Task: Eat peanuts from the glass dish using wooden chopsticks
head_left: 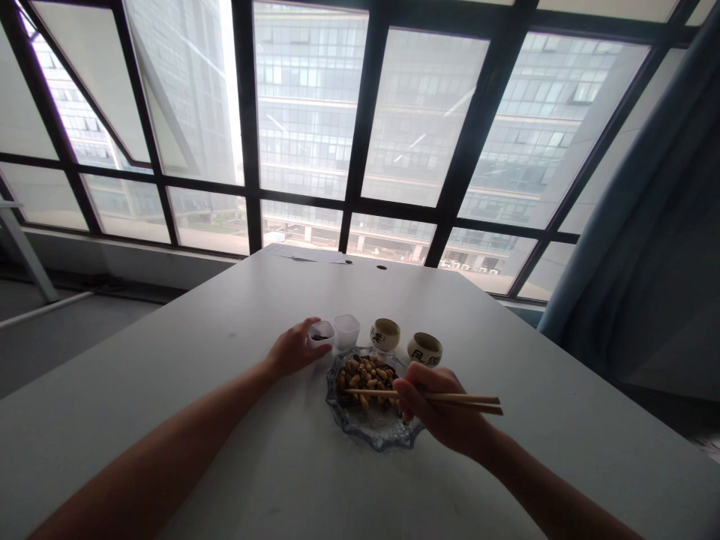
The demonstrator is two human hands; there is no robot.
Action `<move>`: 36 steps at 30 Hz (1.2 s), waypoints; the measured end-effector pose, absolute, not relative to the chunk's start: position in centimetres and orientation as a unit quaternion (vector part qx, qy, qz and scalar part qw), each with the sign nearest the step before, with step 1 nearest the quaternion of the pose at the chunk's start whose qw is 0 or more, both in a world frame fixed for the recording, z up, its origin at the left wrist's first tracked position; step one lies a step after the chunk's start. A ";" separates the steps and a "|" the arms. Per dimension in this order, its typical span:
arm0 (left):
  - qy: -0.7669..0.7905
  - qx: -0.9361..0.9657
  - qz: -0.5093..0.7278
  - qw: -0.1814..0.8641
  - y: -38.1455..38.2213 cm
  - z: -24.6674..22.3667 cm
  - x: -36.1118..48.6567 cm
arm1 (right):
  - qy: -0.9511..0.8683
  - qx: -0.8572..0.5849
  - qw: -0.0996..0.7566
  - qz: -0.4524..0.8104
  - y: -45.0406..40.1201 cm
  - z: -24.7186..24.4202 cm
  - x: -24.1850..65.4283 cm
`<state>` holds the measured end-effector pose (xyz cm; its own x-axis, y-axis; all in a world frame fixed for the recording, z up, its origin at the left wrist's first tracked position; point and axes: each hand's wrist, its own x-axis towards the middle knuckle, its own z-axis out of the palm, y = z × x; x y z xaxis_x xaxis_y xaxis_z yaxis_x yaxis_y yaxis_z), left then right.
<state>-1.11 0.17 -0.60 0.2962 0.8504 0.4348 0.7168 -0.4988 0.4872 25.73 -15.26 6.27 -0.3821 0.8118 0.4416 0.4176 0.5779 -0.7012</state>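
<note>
My left hand (295, 347) is closed round a small clear plastic cup (322, 334) with something dark at its bottom. A second clear cup (346, 331) stands just to its right. Wooden chopsticks (466, 399) are gripped in my right hand (433, 405), their tips over the left part of a scalloped glass dish (371, 439). Peanuts (368, 371) and darker pieces are heaped in that dish. Whether the tips pinch a piece is too small to tell. Behind my right hand are two beige cups with dark characters, one (385, 335) further left and one (424, 349) nearer the hand.
All of this stands on a white table (253, 450). White paper (307, 255) lies at its far edge, near two dark round holes. Beyond are large black-framed windows, with a blue curtain (635, 195) at the right.
</note>
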 end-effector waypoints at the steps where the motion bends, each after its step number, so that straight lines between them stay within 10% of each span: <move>1: 0.490 0.799 0.332 0.100 0.2 -0.6 -1.1 | -0.787 -0.387 0.406 0.258 -15.2 6.3 25.8; 18: 0.489 0.800 0.334 0.096 -0.1 -0.3 -1.0 | -0.470 -0.418 0.654 0.420 -9.7 6.8 31.7; 36: 0.425 0.815 0.395 0.007 0.5 -1.2 -1.4 | -0.804 -0.364 0.463 0.082 -15.0 10.7 29.7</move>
<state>-1.42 0.55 -1.18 0.3275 0.6973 0.6376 0.6868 -0.6391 0.3461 29.69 -14.96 10.66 -0.3056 0.6610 0.6853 0.5091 0.7216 -0.4691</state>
